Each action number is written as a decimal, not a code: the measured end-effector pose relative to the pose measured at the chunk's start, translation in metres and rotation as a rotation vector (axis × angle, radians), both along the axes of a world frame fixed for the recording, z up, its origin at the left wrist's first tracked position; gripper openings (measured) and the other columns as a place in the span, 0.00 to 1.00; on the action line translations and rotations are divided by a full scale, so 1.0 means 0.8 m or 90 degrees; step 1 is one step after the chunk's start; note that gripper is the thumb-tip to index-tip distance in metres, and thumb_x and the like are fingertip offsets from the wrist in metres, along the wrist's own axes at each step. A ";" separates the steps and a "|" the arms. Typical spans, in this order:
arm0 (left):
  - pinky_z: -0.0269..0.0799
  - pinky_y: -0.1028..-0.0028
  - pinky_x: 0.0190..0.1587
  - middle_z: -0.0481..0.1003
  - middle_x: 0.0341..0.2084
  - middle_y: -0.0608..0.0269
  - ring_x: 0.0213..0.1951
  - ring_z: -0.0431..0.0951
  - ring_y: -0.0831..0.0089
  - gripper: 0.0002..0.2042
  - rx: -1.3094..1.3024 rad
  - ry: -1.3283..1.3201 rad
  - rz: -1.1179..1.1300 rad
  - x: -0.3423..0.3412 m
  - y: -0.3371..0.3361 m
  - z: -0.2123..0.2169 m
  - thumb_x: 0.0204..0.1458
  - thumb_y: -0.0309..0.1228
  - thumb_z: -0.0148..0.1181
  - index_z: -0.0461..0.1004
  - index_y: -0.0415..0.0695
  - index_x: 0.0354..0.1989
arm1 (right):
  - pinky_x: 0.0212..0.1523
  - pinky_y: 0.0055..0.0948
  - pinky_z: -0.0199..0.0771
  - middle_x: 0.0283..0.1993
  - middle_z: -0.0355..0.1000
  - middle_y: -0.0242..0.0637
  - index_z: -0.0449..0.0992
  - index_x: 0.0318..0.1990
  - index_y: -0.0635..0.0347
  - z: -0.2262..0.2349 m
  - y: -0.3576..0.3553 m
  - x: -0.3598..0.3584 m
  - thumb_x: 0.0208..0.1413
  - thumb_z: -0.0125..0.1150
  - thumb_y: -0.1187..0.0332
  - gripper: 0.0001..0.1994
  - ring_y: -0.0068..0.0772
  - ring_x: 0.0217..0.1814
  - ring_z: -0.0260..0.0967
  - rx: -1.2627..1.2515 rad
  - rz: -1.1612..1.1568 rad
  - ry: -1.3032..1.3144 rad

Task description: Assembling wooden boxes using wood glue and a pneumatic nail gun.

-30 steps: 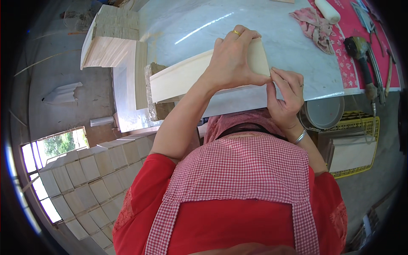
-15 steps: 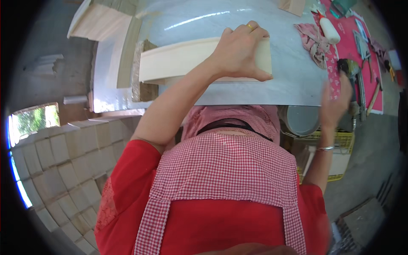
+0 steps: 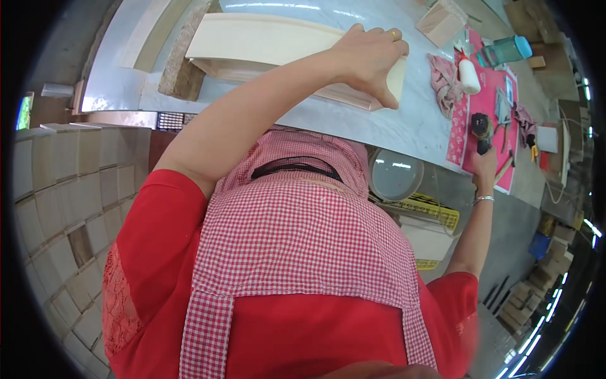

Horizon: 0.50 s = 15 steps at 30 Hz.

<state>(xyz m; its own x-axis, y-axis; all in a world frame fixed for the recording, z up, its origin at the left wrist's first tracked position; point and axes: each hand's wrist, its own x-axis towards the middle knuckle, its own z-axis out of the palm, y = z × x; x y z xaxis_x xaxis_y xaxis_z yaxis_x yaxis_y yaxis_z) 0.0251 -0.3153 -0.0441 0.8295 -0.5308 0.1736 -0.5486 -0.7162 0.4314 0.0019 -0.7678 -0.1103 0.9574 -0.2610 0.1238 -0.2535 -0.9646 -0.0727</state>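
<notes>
My left hand [image 3: 374, 62] spans the right end of a long, pale wooden box [image 3: 265, 39]. Its fingers curl over the far edge and the thumb presses the near corner. The box's left end rests on a rough brown block [image 3: 183, 72]. At the right, my right hand [image 3: 485, 167] is closed around the handle of a dark hand tool with a rounded head [image 3: 481, 126], whose exact kind I cannot make out. The tool is over a pink cloth [image 3: 464, 148] on the pale table [image 3: 303, 123].
A white squeeze bottle [image 3: 468, 77], a crumpled rag [image 3: 444, 85] and a teal bottle [image 3: 505, 52] stand or lie near the cloth. A hammer [image 3: 505, 165] lies beside the tool. Below the table edge is a round grey tub [image 3: 396, 175]. Stacked wooden pieces [image 3: 76, 170] fill the left.
The view has swung to the right. My right hand, blurred by motion before, now grips the tool's handle. The left hand keeps its hold on the box.
</notes>
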 end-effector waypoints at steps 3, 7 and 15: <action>0.64 0.59 0.49 0.72 0.47 0.56 0.51 0.73 0.59 0.41 -0.001 -0.017 0.005 0.000 0.002 -0.003 0.26 0.49 0.73 0.71 0.41 0.53 | 0.43 0.44 0.74 0.34 0.77 0.55 0.77 0.40 0.68 0.061 0.022 0.013 0.48 0.63 0.69 0.14 0.54 0.41 0.78 0.024 -0.033 0.106; 0.64 0.59 0.49 0.72 0.48 0.54 0.51 0.73 0.59 0.42 0.001 -0.037 -0.011 0.003 0.004 -0.008 0.27 0.50 0.74 0.71 0.40 0.54 | 0.39 0.34 0.75 0.30 0.78 0.46 0.77 0.35 0.68 0.143 0.088 -0.020 0.50 0.64 0.71 0.08 0.37 0.37 0.78 0.236 0.027 0.187; 0.64 0.59 0.51 0.72 0.49 0.53 0.53 0.72 0.59 0.44 0.030 -0.037 -0.019 -0.001 0.003 -0.009 0.26 0.50 0.77 0.71 0.39 0.55 | 0.44 0.27 0.75 0.43 0.79 0.37 0.75 0.49 0.66 0.215 0.215 -0.064 0.48 0.72 0.75 0.19 0.27 0.42 0.75 0.359 0.377 0.098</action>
